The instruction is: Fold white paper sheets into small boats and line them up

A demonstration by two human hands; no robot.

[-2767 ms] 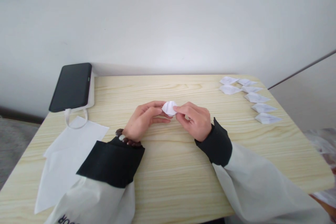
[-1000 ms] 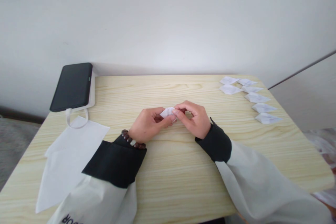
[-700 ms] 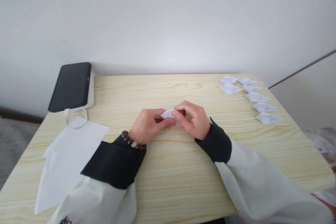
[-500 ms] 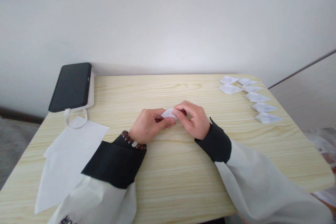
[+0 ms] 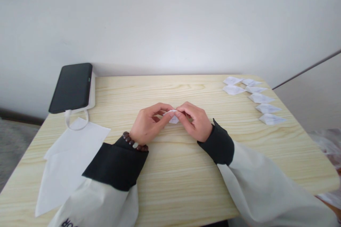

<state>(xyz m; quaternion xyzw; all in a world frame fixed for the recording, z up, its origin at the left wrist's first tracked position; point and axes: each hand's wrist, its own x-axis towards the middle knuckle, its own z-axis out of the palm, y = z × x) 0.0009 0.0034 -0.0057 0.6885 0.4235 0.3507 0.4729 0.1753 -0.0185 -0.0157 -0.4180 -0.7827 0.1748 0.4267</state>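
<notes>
One bench, seven paper lozenges, one pinched paper fold

Pale wood grain runs across the bench. Overlapping white sheets lie at left, near a black-screened device on a white base. Left hand and right hand meet over mid-bench, fingers clamped on the paper fold. Creased, pointed paper lozenges cluster far right. The paper fold is white, angular, partly hidden by thumbs.

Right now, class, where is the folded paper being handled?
In the head view, the folded paper is near centre, pinched by the left hand and right hand.
</notes>
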